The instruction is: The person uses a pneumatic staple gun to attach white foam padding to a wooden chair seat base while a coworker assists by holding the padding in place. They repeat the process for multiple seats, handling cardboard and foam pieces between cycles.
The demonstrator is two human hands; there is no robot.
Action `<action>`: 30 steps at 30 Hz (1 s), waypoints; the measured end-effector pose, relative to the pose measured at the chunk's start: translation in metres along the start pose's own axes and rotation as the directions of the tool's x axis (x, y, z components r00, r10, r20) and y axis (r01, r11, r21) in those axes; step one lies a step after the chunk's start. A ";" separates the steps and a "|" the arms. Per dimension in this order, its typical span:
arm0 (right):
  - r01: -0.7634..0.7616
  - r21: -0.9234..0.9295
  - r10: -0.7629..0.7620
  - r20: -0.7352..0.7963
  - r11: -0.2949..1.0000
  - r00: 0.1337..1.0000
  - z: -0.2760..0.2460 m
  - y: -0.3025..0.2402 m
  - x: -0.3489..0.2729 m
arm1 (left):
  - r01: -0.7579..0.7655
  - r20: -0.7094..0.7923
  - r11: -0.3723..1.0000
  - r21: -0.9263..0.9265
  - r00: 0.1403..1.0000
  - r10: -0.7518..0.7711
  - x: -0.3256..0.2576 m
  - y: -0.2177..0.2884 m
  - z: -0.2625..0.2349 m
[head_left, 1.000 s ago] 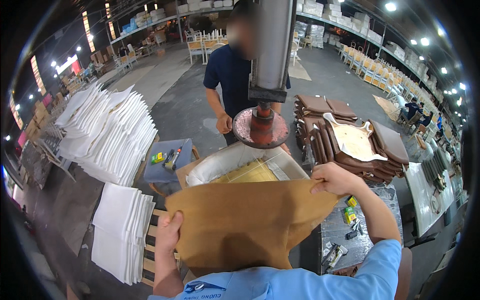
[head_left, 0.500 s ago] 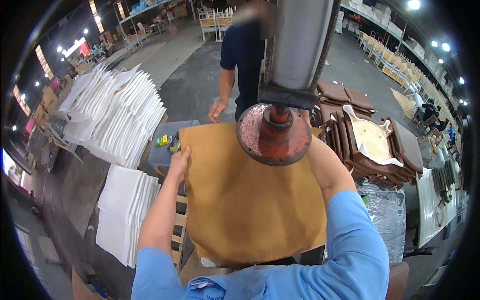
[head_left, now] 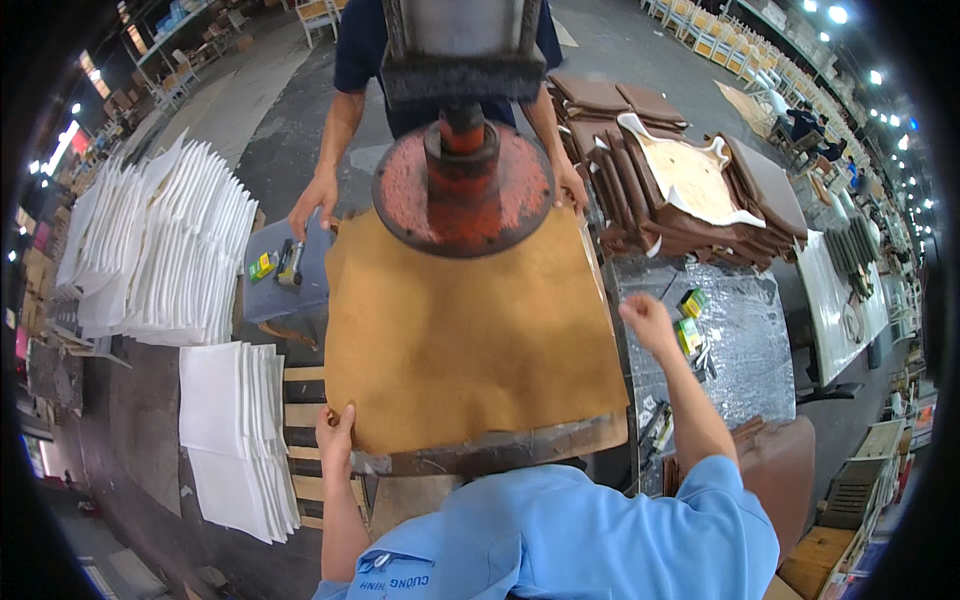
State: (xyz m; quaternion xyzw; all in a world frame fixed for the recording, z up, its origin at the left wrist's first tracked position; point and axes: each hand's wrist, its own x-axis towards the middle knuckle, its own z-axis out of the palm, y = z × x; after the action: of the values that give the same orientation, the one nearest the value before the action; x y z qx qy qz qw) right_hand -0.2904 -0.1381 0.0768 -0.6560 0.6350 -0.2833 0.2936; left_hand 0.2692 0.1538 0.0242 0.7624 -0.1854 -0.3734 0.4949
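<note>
While the big rust-red round press plate (head_left: 463,190) hangs on its shaft over the bench, a tan sheet of leather-like material (head_left: 470,340) lies spread flat beneath it, covering nearly the whole work surface; the far part of the sheet sits under the plate, and the near edge runs along the front edge of the worn board (head_left: 520,450) it rests on. Off to the left, white cut panels (head_left: 160,250) stand fanned in a long pile, with a smaller flat stack of white pieces (head_left: 235,430) nearer the bench. On the right, brown seat covers (head_left: 680,190) are heaped, one turned pale side up.

Across the bench a co-worker in a dark shirt leans in, one hand (head_left: 315,200) at the sheet's far left corner, the other (head_left: 570,185) at its far right edge beside the plate.

The person's left hand (head_left: 335,432) is at the sheet's near left corner: the fingers (head_left: 345,418) are curled up against the edge, touching it, though whether they pinch it I cannot tell. The right hand (head_left: 648,322) is raised just off the sheet's right edge, above the foil-covered side table (head_left: 740,340), fingers loosely curled and holding nothing; the sheet lies to its left, apart from it. Small yellow-green boxes (head_left: 690,315) sit just beside that hand.
</note>
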 end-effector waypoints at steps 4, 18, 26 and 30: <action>-0.311 0.161 0.297 0.102 0.937 0.949 0.061 0.008 -0.112 | 0.100 -0.135 0.994 -0.050 0.985 -0.106 -0.022 -0.012 -0.029; -0.401 0.475 0.319 0.246 0.784 0.915 0.034 0.020 -0.135 | 0.102 0.052 0.905 -0.413 0.995 -0.089 -0.024 -0.037 -0.052; -0.406 0.458 0.291 0.302 0.790 0.908 0.029 0.044 -0.136 | 0.068 -0.090 0.913 -0.402 0.989 -0.113 -0.045 -0.058 -0.031; 0.075 -0.212 -0.090 -0.064 0.974 0.994 0.015 0.038 -0.130 | -0.051 -0.258 0.972 -0.229 0.966 -0.010 -0.041 -0.051 -0.029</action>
State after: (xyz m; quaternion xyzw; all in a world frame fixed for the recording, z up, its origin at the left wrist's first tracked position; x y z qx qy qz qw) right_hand -0.3090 -0.0088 0.0386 -0.6982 0.6438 -0.2509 0.1875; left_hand 0.2601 0.2214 0.0012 0.7389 -0.0824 -0.2851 0.6049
